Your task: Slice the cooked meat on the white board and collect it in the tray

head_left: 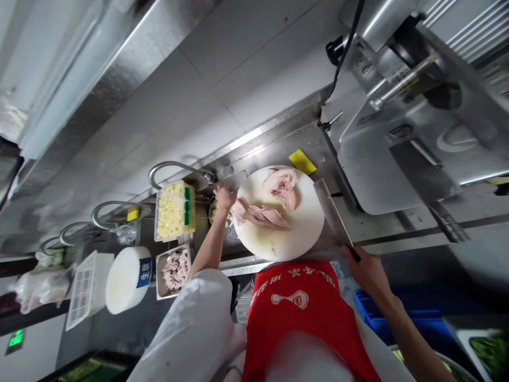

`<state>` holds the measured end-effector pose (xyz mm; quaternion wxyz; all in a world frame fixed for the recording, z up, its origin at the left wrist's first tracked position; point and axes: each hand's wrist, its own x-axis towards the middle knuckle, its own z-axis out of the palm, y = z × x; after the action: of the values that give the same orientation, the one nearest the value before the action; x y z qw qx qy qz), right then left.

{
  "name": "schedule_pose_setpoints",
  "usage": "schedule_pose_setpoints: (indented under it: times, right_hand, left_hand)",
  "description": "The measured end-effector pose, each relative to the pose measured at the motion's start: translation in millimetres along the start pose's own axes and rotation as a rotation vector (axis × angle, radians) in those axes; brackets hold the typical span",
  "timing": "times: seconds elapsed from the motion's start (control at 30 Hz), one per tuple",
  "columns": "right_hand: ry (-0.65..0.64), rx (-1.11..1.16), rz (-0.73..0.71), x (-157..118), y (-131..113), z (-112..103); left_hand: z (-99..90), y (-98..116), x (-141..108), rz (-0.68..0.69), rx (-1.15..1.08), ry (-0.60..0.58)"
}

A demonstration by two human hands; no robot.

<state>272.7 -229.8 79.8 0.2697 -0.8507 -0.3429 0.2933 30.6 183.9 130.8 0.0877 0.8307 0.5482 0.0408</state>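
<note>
Some bare board rim (319, 225) separates meat (292, 195) from the right hand's (368, 268) cleaver (333, 213).

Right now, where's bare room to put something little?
The round white cutting board has bare room on its right, between the meat pieces and the cleaver. Another patch lies between the left hand and the upper meat piece. Farther left is crowded: tub of pale cubes close beside metal tray.

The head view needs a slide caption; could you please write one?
Right hand holding a knife, left hand beside a round white board with meat on it.
</note>
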Motion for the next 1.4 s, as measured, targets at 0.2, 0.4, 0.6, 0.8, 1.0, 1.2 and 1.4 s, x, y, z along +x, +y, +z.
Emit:
schedule_pose_setpoints:
  times: [0.2,0.4,0.6,0.8,1.0,1.2,1.4]
  right_hand:
    - [-0.01,-0.035,0.008,0,1,-1]
    - [-0.015,-0.067,0.005,2,-6,-7]
    - [-0.018,-0.029,0.032,-11,-5,-1]
    - [0.0,0.003,0.051,-19,1,3]
    - [-0.014,-0.014,0.091,-13,-7,-4]
    - [-0.027,-0.028,0.081,-16,-15,-7]
    - [0.001,-0.005,0.068,-39,-3,-5]
  left_hand:
    - [37.1,11,-78,0.58,0.175,-0.451]
    - [49.5,36,-64,0.672,0.26,-0.619]
    - [35.0,31,-100,0.49,0.051,-0.545]
    - [9.4,-6,-120,0.003,-0.555,-0.45]
    - [24.7,6,-33,-0.26,-0.565,-0.187]
    - [59.1,49,28,-0.358,-0.404,-0.305]
    - [25.5,-25,4,-0.449,-0.24,0.002]
